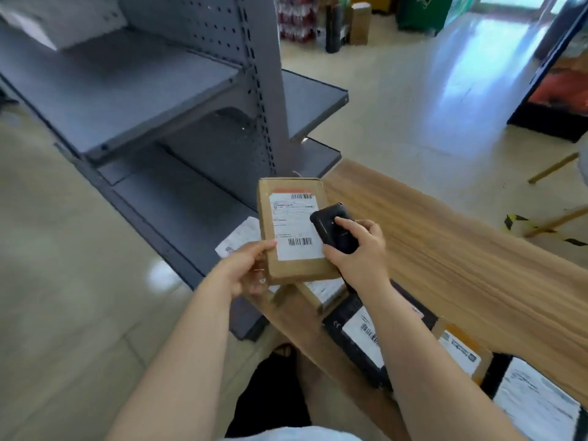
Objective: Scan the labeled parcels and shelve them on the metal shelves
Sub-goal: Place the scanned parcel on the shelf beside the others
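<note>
— How many parcels can you count from where you stand?

— One in the air and four on the long wood-grain desk. The left hand holds a flat brown cardboard parcel with a white shipping label above the desk's near end, just in front of the grey metal shelving unit. Thumb on the label side, the other fingers curled round the lower left edge, clamped on the box.

— And the right hand?

— The right hand grips one black handheld scanner, fingers wrapped round its body, one fingertip pressed on its top face. The scanner sits over the right edge of the label, touching or just above it; I cannot tell which.

— The label itself?

— Two barcodes on it, one at the top right, one at the bottom right.

— The four on the desk?

— A small cardboard box with a white label lies directly under the held parcel. Next, a black box with a white barcode label, partly behind the right forearm. Then a brown cardboard box with a white label, and at the corner a black bag with a large white label.

— Anything shelved?

— One white soft mailer lies on the bottom shelf, and one pale grey-white bag on the top shelf, blurred. The unit shows three shelf levels on this side.
</note>
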